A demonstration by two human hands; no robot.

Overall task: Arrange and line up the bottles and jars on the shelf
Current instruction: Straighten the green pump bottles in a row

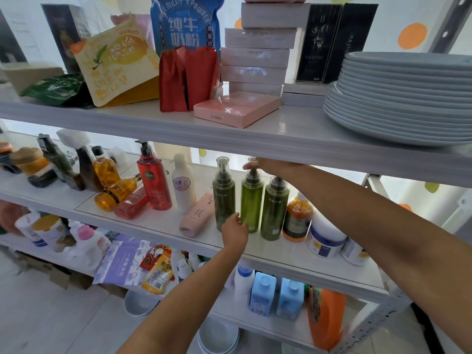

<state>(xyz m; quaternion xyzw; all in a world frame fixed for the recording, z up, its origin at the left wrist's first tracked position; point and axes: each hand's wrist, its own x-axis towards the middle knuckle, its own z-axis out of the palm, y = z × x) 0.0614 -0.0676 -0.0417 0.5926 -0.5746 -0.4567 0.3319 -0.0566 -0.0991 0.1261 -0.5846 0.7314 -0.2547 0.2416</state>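
Middle shelf [158, 223], frame centre: three green pump bottles, upright in a row.
Middle bottle [251, 200], brighter green, label unreadable: right hand [265, 166] pinches its pump top, left hand [235, 232] loosely spread at its base. Upper-centre blue bag [185, 24] reads "MILK POWDER".

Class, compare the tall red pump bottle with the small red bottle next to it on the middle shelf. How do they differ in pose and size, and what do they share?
The tall red translucent pump bottle stands upright; the small red translucent bottle lies on its side. The tall one is clearly larger. The tall one shows a black pump top; the small one's cap is hidden behind an amber bottle. Both are red, see-through and on the middle shelf.
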